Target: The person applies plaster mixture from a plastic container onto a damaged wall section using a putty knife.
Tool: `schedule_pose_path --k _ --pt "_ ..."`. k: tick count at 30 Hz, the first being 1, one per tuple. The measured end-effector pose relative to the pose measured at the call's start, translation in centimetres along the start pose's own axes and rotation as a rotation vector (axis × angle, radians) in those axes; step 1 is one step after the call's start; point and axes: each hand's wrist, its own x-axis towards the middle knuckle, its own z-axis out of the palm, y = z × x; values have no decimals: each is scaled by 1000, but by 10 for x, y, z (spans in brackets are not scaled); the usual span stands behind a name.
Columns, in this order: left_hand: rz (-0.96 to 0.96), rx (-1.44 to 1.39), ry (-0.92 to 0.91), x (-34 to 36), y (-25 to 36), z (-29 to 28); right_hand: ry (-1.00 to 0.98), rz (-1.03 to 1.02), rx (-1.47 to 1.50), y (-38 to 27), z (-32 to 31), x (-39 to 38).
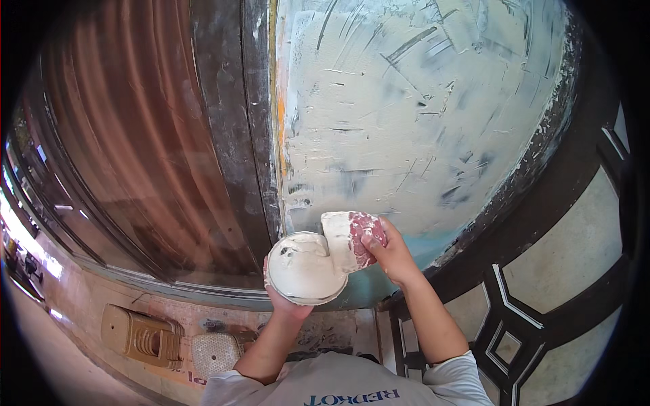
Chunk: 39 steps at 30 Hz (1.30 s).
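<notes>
My left hand (291, 304) holds a round container (298, 274) of white paste from beneath and at its left side, below the plastered wall (413, 122). A small dark patch sits in the paste. My right hand (389, 254) grips a flat, red-patterned spreader (365, 240), its left part coated in white paste and resting in the container's right side. The wall carries pale, uneven coating with grey streaks and a dark border.
At the left stands a glazed dark frame (254, 122) with brown curtain (135, 135) behind it. Below are a tan plastic stool (139, 335) and a pale perforated stool seat (213, 355) on the floor. A dark-framed panelled structure (555, 243) curves along the right.
</notes>
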Motion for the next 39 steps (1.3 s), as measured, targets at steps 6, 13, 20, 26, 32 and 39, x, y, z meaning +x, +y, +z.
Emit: schedule_pose_path --k 6,13,20,26,32,39 --pt "61 50 -59 1 2 -5 -2 34 139 0 -5 -10" --pt "113 78 -29 0 -4 -5 84 34 366 10 6 -21" --pt "103 -2 -72 -2 4 7 100 96 578 -9 14 -22" --pt "58 -78 -141 -7 7 22 97 -126 572 -59 15 -4" --pt "70 -57 -110 -11 13 22 150 -634 258 -178 7 30" --pt "102 -65 -60 -14 19 12 564 -1609 -1130 -312 39 81"
